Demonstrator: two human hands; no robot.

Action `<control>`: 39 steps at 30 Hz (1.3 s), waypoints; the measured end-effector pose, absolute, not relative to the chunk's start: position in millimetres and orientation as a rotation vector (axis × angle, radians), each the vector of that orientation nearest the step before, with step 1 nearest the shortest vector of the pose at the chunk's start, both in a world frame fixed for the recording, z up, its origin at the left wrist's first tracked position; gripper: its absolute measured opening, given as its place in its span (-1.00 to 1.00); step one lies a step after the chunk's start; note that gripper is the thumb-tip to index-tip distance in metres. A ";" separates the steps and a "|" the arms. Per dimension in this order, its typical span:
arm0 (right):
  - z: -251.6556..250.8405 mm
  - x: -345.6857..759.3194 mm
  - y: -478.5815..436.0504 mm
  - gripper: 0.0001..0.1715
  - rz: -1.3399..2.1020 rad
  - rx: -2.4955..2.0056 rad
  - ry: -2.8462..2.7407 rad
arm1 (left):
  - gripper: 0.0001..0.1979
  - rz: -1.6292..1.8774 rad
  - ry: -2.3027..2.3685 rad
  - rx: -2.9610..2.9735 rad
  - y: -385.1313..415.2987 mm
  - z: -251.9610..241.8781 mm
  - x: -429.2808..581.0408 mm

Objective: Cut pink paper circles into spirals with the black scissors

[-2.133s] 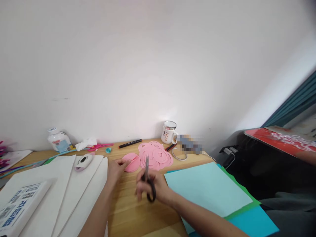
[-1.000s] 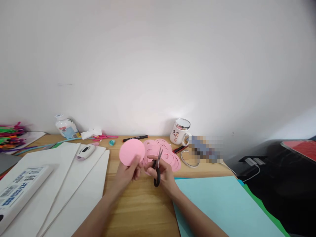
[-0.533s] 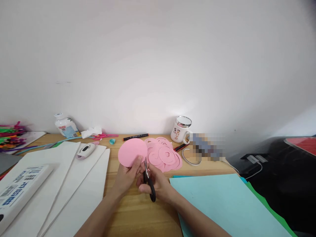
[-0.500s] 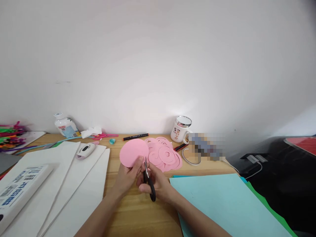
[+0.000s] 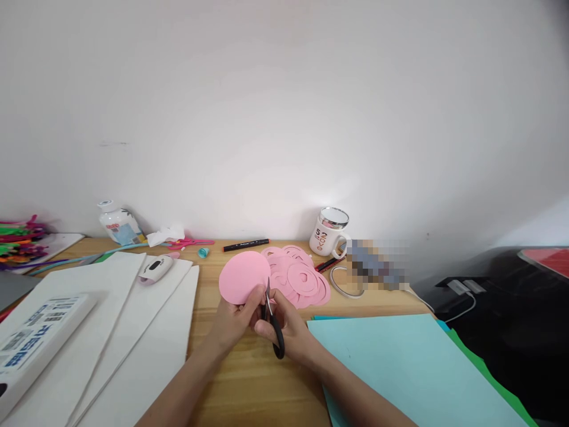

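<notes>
My left hand (image 5: 237, 317) grips a round pink paper disc (image 5: 243, 277) by its lower right edge, with the thumb on top. In my right hand (image 5: 284, 323) is a pair of scissors (image 5: 278, 335) with black handles, its blades pointing up at the disc's right edge. Both hands are close together above the wooden table. Just behind them lies a heap of pink paper cutouts (image 5: 304, 279), rings and spirals among them. My fingers partly hide the blades, so I cannot tell how far apart they are.
A white mug (image 5: 329, 234) stands by the wall, near a black marker (image 5: 246, 244) and pink scissors (image 5: 191, 243). White sheets (image 5: 169, 320) carry a white box (image 5: 44, 341) on the left. Light blue paper (image 5: 400, 362) lies on the right. A white bottle (image 5: 118, 224) leans at the back left.
The disc, both hands and the scissors have shifted slightly right in the view, and the disc is turned a little. The scissors are still at its right edge.
</notes>
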State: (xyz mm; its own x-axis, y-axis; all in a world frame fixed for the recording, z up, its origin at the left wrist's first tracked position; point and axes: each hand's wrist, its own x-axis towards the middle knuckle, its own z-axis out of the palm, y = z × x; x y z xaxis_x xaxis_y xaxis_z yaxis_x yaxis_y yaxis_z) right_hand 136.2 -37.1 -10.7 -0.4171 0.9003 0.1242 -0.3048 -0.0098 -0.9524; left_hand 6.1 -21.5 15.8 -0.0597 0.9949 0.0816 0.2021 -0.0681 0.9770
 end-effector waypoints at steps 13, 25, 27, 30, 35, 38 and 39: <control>-11.6 133.4 -38.3 -0.50 1.528 -0.731 -1.286 | -0.68 1.161 1.342 1.401 -25.5 18.5 7.8; -23.2 130.8 -37.4 -0.47 1.511 -0.706 -1.239 | -0.68 1.129 1.259 1.355 -28.5 18.1 8.5; -25.1 131.2 -37.4 -0.47 1.517 -0.743 -1.240 | -0.68 1.124 1.257 1.362 -28.4 18.9 8.3; -25.4 130.7 -37.7 -0.46 1.502 -0.749 -1.223 | -0.70 1.115 1.268 1.381 -27.8 20.5 7.3; -21.9 129.3 -38.0 -0.42 1.479 -0.676 -1.172 | -0.69 1.044 1.270 1.386 -26.2 21.4 6.3; -22.8 129.3 -37.8 -0.44 1.481 -0.668 -1.161 | -0.68 1.027 1.248 1.383 -25.3 21.6 6.4; -23.7 129.4 -37.7 -0.45 1.481 -0.672 -1.162 | -0.69 1.028 1.242 1.380 -25.0 21.6 6.4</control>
